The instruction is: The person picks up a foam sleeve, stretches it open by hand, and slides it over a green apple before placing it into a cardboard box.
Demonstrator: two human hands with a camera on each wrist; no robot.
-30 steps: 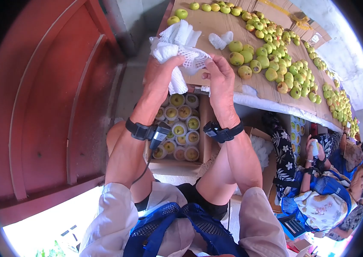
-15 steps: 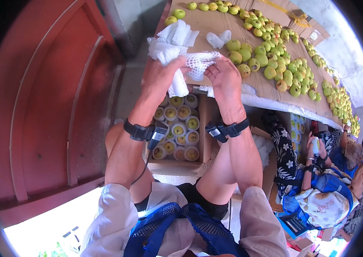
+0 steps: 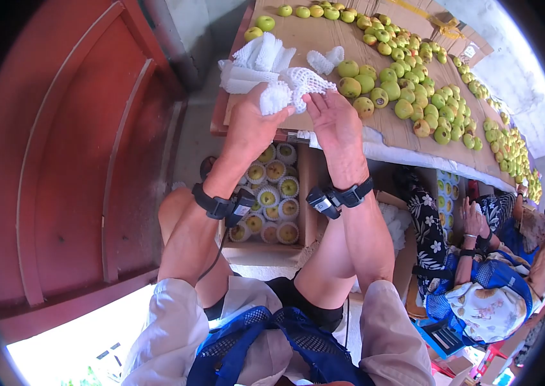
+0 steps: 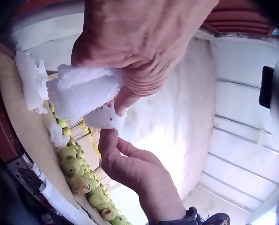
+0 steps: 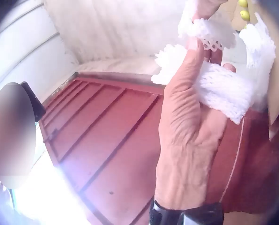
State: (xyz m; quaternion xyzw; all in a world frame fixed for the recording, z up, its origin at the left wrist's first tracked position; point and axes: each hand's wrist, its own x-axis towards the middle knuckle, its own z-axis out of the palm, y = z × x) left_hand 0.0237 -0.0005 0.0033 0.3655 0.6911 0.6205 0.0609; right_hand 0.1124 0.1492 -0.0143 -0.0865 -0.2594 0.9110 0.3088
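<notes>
A red door (image 3: 70, 161) fills the left side. The desk (image 3: 324, 32), covered in flat cardboard, runs along the top to the right. At the right, another person (image 3: 484, 296) in a blue vest sits before it.

Below the desk edge, between the knees, an open cardboard box (image 3: 311, 193) holds apples in white foam nets, packed closely in rows. To its right, a second box (image 3: 405, 260) has loose white foam (image 3: 394, 225) in it. More netted apples (image 3: 442, 199) stand near the other person; their container's shape is unclear.

Many bare green apples (image 3: 423, 96), some reddish or blemished, lie loose on the desk. At its near left corner rests a pile of folded nets (image 3: 263, 55); a smaller net pair (image 3: 325, 61) lies just beside the apples.

The left hand (image 3: 251, 128) grips a net bundle (image 3: 275, 98), its fingers curled round it and thumb pressed on it. The right hand (image 3: 340, 128) has its fingers close together, their tips pinching the edge of the open net (image 3: 309, 83), which spans between both hands above the desk's near edge.
</notes>
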